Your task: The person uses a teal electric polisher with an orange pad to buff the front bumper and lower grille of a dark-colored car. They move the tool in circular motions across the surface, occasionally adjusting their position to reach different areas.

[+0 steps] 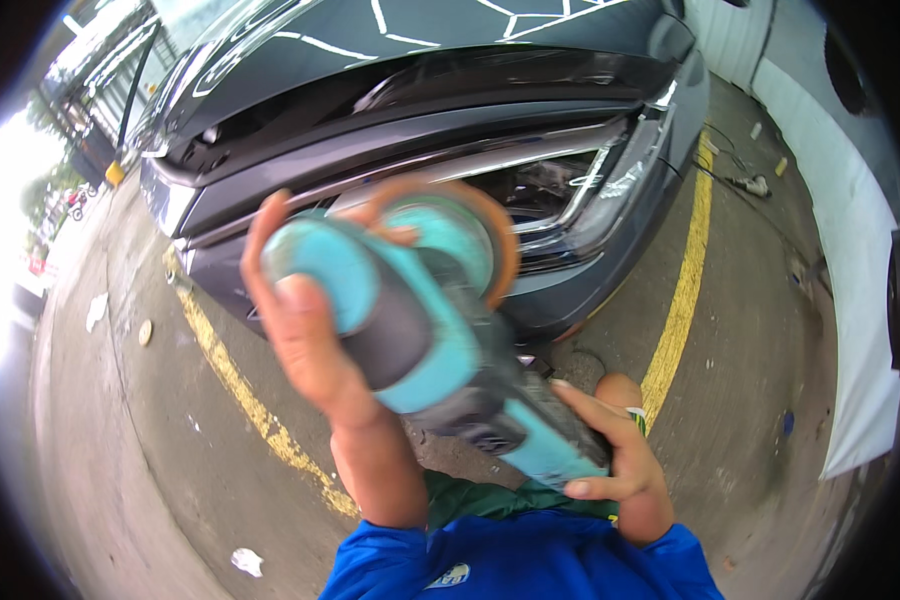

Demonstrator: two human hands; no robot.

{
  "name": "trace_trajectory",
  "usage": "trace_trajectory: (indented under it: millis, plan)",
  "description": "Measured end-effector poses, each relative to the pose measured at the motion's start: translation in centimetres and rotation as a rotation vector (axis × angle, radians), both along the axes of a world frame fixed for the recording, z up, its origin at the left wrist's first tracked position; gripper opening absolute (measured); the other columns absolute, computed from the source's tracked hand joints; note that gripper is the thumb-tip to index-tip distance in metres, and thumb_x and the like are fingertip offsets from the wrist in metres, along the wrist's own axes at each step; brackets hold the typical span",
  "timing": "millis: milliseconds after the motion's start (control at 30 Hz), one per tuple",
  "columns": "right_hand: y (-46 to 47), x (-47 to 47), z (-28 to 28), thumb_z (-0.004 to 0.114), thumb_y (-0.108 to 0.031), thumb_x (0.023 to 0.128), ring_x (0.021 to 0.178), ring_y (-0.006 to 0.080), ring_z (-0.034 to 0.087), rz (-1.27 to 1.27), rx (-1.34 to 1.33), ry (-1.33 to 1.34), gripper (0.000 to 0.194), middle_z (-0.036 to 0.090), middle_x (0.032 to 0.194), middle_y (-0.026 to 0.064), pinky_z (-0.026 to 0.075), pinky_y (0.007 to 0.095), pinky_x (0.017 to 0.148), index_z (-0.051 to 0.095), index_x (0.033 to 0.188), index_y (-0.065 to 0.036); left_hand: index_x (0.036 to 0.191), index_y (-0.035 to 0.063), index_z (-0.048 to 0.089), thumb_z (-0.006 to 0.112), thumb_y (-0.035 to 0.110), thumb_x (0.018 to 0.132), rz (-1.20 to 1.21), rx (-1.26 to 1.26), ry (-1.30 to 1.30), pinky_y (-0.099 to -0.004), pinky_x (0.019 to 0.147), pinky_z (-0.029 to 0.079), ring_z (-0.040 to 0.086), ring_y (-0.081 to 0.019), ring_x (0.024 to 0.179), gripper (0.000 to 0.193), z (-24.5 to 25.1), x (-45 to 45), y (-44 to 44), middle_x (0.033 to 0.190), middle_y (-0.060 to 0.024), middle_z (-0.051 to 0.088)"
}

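Note:
A teal and black car polisher (pixel 435 352), slightly blurred, is up in front of my body. My left hand (pixel 307 345) grips its rounded head, with the thumb on the teal cap and fingers reaching around the far side. At the lower right, my right hand (pixel 626 450) holds the rear of its body. An orange foam pad (pixel 506 240) on a teal backing plate faces away from me. Beyond it stands the front of a dark grey car (pixel 600 300), partly hidden by the polisher. Under the glossy hood (pixel 420 67) runs a dark gap.
Yellow painted lines (pixel 682 300) run along the concrete floor on both sides of the car. At the right hangs a white sheet (pixel 862 390). A cable and a small tool (pixel 750 185) lie beside the car, and paper scraps (pixel 247 561) lie at the left.

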State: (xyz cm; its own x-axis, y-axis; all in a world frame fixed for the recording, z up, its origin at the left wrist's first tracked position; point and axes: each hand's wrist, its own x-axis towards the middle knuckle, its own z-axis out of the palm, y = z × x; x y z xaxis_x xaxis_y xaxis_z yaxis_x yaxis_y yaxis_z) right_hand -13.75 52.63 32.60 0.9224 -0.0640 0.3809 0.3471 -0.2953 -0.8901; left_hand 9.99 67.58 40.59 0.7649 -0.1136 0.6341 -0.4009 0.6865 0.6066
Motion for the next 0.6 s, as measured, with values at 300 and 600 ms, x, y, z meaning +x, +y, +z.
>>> trace_trajectory:
  millis: [300,600]
  plan:
    - [2.7,1.4,3.0,0.083,-0.029,0.089,0.139,0.0372,0.061,0.025,0.129,0.030,0.095,0.059,0.151,0.0290,0.044,0.0405,0.117,0.038,0.164,0.008,0.159,-0.0017,0.035,0.052,0.035,0.115,-0.057,-0.052,0.079,-0.0424,0.084,0.064,0.075,-0.0347,0.103,0.060,1.1,2.1,1.8,0.124,-0.0275,0.070]
    - [0.1,-4.5,2.5,0.084,-0.029,0.085,0.149,0.0314,0.051,-0.144,0.511,0.001,0.105,0.050,0.161,0.0294,0.033,0.0373,0.125,0.031,0.164,0.014,0.155,-0.0005,0.040,0.053,0.030,0.116,-0.308,0.088,-0.006,-0.0377,0.086,0.064,0.077,-0.0285,0.101,0.051,5.1,-2.7,-7.0,0.122,-0.0252,0.072]
